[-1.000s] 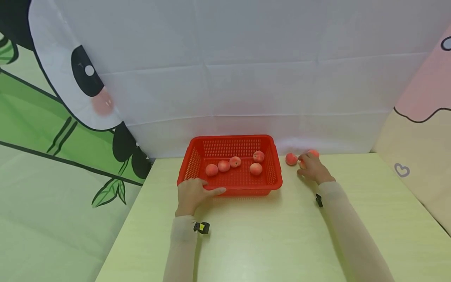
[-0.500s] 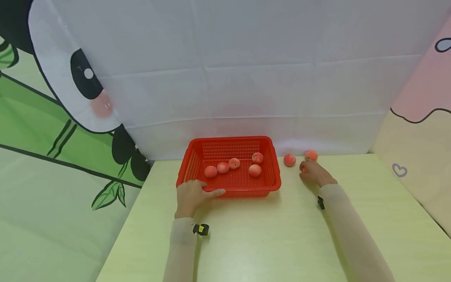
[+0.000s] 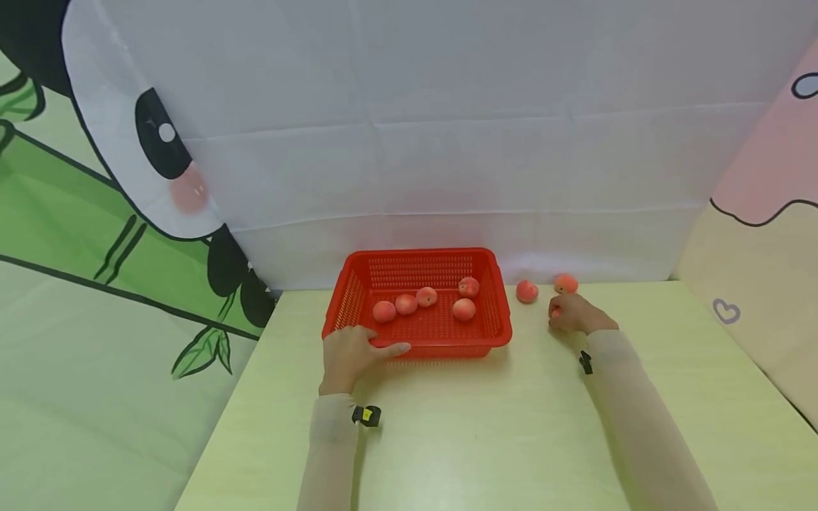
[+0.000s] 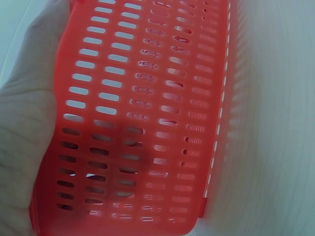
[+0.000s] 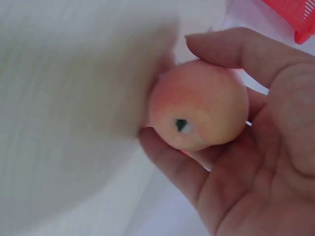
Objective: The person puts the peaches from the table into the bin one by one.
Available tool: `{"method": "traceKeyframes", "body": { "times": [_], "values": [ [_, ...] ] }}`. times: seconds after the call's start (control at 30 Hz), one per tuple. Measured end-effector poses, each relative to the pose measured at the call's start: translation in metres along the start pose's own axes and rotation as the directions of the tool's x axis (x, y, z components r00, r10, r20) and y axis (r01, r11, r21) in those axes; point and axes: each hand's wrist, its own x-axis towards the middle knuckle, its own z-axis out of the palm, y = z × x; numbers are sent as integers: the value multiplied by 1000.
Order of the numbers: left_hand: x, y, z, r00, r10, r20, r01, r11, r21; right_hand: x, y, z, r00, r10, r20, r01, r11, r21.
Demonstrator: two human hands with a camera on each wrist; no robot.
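My left hand [image 3: 348, 355] grips the near left rim of a red plastic basket [image 3: 447, 349], its thumb lying along the front edge. In the left wrist view the palm is against the slotted basket wall [image 4: 162, 123]. Several pinkish peaches [image 3: 384, 311] lie inside the basket. To the right of it, my right hand [image 3: 571, 314] holds a peach [image 5: 197, 105] between thumb and fingers, low over the table. Most of that peach is hidden by the hand in the head view. Two loose peaches rest beyond this hand, one nearer the basket [image 3: 527, 291] and one just behind the fingers [image 3: 565, 284].
The pale wooden table [image 3: 460, 440] ends at the back against a white printed cloth [image 3: 460, 163]. More cloth with green drawings [image 3: 128, 298] hangs at the left, and a pink and cream part [image 3: 760, 284] stands at the right.
My right hand has drawn slightly back and to the right, its fingers closing round a peach. The rear peach shows more fully. My left hand stays on the basket.
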Motion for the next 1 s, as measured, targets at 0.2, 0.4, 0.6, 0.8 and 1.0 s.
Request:
{"method": "traceKeyframes", "body": {
  "times": [0.2, 0.4, 0.6, 0.8, 1.0],
  "values": [
    [-1, 2, 1, 1000, 0, -6, 0, 1000, -6, -9, -9, -5, 989, 85, 117, -86, 996, 2],
    [0, 2, 1, 1000, 8, -18, -8, 1000, -2, -20, -17, -3, 972, 162, 170, -165, 986, 0],
    [1, 0, -2, 999, 22, -31, -21, 1000, 23, -29, -24, 0, 967, 182, 179, -188, 982, 15],
    [1, 2, -4, 1000, 7, 0, -7, 1000, 20, -37, -26, 3, 961, 207, 181, -217, 976, 35],
    [0, 3, -4, 1000, -6, 14, 6, 1000, 20, -47, -27, 9, 967, 190, 170, -202, 978, 56]
  ]
}}
